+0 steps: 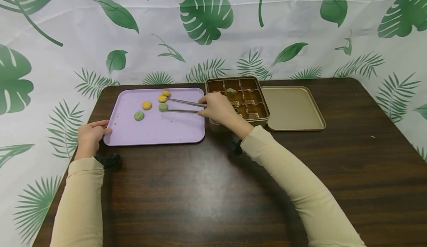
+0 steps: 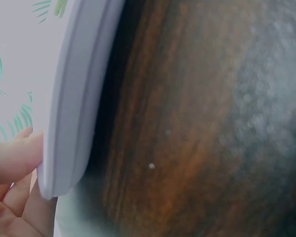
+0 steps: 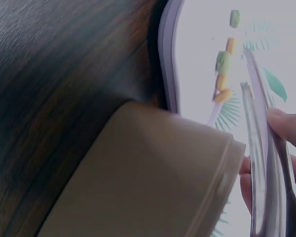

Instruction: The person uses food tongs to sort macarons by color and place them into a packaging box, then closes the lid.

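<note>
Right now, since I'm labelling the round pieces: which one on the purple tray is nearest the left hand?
The leftmost green piece in the head view: the other green piece, by the tongs, and the three yellow pieces all lie farther right.

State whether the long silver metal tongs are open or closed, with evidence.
The tongs are open: in the head view their tips stand apart, one by a round yellow cookie, another at a round green cookie.
</note>
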A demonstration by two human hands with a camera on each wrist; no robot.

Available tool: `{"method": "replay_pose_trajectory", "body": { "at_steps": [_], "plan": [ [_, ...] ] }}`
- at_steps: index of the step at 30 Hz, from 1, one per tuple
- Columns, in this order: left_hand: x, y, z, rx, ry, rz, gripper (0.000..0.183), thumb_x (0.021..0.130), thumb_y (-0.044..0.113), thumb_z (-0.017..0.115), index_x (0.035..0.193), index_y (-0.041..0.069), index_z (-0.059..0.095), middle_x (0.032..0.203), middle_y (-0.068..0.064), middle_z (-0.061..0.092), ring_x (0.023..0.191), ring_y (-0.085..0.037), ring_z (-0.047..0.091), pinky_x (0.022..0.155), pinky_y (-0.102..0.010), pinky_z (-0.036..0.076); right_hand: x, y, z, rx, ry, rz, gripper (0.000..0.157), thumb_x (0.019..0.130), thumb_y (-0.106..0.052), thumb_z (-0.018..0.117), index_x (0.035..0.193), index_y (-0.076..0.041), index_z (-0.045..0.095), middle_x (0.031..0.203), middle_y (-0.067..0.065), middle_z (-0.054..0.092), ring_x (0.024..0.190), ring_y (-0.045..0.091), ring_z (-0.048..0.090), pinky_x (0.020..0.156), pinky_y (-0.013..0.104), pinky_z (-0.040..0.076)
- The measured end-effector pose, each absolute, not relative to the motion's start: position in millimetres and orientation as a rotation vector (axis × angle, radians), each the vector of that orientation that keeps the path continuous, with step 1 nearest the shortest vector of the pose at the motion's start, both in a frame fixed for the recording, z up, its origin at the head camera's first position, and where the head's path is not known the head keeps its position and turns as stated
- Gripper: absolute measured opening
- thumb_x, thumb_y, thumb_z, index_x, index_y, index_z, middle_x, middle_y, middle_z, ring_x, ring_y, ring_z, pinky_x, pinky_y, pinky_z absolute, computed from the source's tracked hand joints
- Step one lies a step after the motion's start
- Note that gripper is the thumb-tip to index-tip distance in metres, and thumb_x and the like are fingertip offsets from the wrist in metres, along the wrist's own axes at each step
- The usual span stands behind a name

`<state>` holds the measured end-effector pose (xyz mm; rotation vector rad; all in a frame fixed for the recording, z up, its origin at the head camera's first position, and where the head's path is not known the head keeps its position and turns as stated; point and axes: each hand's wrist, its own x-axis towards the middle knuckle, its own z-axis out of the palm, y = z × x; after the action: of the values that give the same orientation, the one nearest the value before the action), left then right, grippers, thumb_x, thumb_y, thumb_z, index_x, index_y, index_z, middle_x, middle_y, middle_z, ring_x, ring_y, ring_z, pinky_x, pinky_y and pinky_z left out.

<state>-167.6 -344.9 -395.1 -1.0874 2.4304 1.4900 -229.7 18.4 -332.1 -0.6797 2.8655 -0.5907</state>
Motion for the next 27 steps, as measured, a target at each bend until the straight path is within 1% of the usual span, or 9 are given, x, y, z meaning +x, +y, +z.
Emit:
{"method": "replay_pose_trajectory", "body": {
  "at_steps": [6, 8, 11, 14, 17, 18, 19, 23, 27],
  "plan": [
    [-167.5, -343.1, -396.3, -1.109, 2.419, 1.504, 0.053, 0.088, 0.001, 0.059, 0.139, 0.010, 0.048, 0.049, 0.032, 0.043, 0.106, -0.007, 0.052, 0.107, -0.032, 0.041, -230.5, 9.9, -337.3, -0.648, 2.872, -0.570, 0.041, 0.085, -0.030, 0.072, 0.122, -0.011, 0.066, 0.122, 0.007, 0.067, 0.110, 0.023, 0.063, 0.100, 0.039, 0.047],
    [-167.7, -343.1, -395.7, -1.116, 2.407, 1.510, 0.053, 0.088, 0.001, 0.059, 0.139, 0.009, 0.047, 0.047, 0.032, 0.042, 0.103, -0.006, 0.052, 0.108, -0.032, 0.041, -230.6, 8.1, -338.0, -0.642, 2.871, -0.567, 0.042, 0.085, -0.030, 0.072, 0.122, -0.011, 0.066, 0.122, 0.006, 0.067, 0.109, 0.023, 0.063, 0.099, 0.039, 0.047],
    [-167.6, -343.2, -394.4, -1.119, 2.397, 1.514, 0.054, 0.088, 0.000, 0.058, 0.140, 0.010, 0.046, 0.046, 0.032, 0.042, 0.096, -0.003, 0.052, 0.108, -0.033, 0.041, -231.4, 5.4, -338.7, -0.647, 2.873, -0.560, 0.041, 0.085, -0.029, 0.072, 0.122, -0.011, 0.067, 0.121, 0.006, 0.067, 0.106, 0.022, 0.065, 0.091, 0.037, 0.052],
    [-167.1, -343.2, -392.8, -1.103, 2.398, 1.533, 0.055, 0.087, -0.002, 0.058, 0.140, 0.008, 0.046, 0.046, 0.033, 0.044, 0.080, 0.003, 0.051, 0.088, -0.019, 0.051, -232.5, 3.3, -339.5, -0.653, 2.875, -0.555, 0.041, 0.085, -0.029, 0.072, 0.122, -0.010, 0.066, 0.121, 0.006, 0.068, 0.104, 0.022, 0.066, 0.088, 0.036, 0.053],
    [-165.8, -342.0, -391.3, -1.094, 2.391, 1.565, 0.055, 0.086, -0.004, 0.058, 0.139, 0.006, 0.046, 0.046, 0.031, 0.045, 0.066, 0.008, 0.047, 0.062, -0.008, 0.046, -233.2, 1.8, -339.4, -0.648, 2.871, -0.549, 0.042, 0.085, -0.029, 0.072, 0.122, -0.010, 0.066, 0.121, 0.007, 0.068, 0.103, 0.022, 0.066, 0.088, 0.036, 0.053],
    [-165.4, -341.3, -391.0, -1.095, 2.392, 1.564, 0.055, 0.086, -0.004, 0.059, 0.139, 0.006, 0.046, 0.045, 0.031, 0.046, 0.065, 0.008, 0.049, 0.055, -0.007, 0.042, -233.5, 1.3, -339.5, -0.648, 2.870, -0.542, 0.041, 0.085, -0.028, 0.072, 0.122, -0.010, 0.066, 0.121, 0.007, 0.068, 0.103, 0.022, 0.066, 0.088, 0.035, 0.053],
    [-164.8, -340.7, -390.3, -1.099, 2.390, 1.555, 0.055, 0.086, -0.003, 0.059, 0.139, 0.006, 0.046, 0.045, 0.031, 0.045, 0.065, 0.008, 0.050, 0.054, -0.007, 0.042, -233.8, 0.7, -339.6, -0.649, 2.868, -0.536, 0.042, 0.085, -0.028, 0.072, 0.122, -0.010, 0.066, 0.121, 0.007, 0.068, 0.104, 0.022, 0.066, 0.088, 0.035, 0.053],
    [-162.5, -338.6, -389.2, -1.122, 2.403, 1.491, 0.053, 0.087, 0.001, 0.060, 0.138, 0.008, 0.048, 0.045, 0.031, 0.045, 0.076, 0.001, 0.058, 0.055, -0.008, 0.043, -234.5, -2.6, -340.5, -0.653, 2.864, -0.512, 0.040, 0.086, -0.028, 0.071, 0.122, -0.010, 0.066, 0.122, 0.007, 0.067, 0.107, 0.022, 0.065, 0.089, 0.035, 0.053],
    [-162.0, -337.6, -389.3, -1.129, 2.403, 1.486, 0.053, 0.087, 0.000, 0.060, 0.138, 0.007, 0.048, 0.047, 0.030, 0.046, 0.077, -0.001, 0.059, 0.055, -0.009, 0.043, -235.2, -5.5, -342.9, -0.658, 2.865, -0.494, 0.039, 0.086, -0.028, 0.070, 0.121, -0.010, 0.067, 0.121, 0.007, 0.067, 0.106, 0.023, 0.065, 0.089, 0.036, 0.053]
  ]
}}
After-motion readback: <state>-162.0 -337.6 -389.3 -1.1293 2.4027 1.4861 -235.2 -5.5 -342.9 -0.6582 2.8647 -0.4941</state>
